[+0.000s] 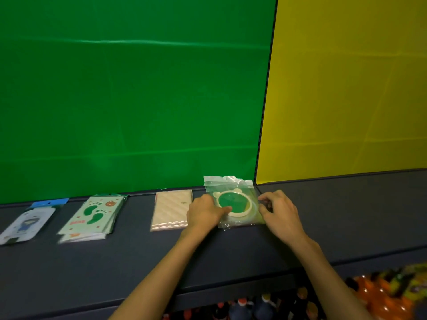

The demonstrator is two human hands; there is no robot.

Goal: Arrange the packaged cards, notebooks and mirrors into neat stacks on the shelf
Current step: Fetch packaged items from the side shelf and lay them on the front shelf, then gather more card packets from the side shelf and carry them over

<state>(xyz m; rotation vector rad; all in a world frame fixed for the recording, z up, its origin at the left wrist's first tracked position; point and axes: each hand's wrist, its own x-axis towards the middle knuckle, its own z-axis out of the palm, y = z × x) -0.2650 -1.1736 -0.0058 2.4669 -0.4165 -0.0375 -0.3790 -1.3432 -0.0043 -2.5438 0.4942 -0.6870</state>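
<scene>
Shelf [138, 262] holds four piles. Footprint notebook stack [92, 218] left of mirror pack, slightly fanned, needs squaring. Striped pack [171, 210] just beside mirror, tidy. Blue-tab card pack [27, 224] far left. Mirror pack [233, 202]: left hand [203, 214] and right hand [280, 212] pinch its edges, aligning. Nearly done.

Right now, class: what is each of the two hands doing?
Left hand: fingers curled on the bagged round mirror, thumb on its rim.
Right hand: pinches the mirror bag's right edge.
</scene>
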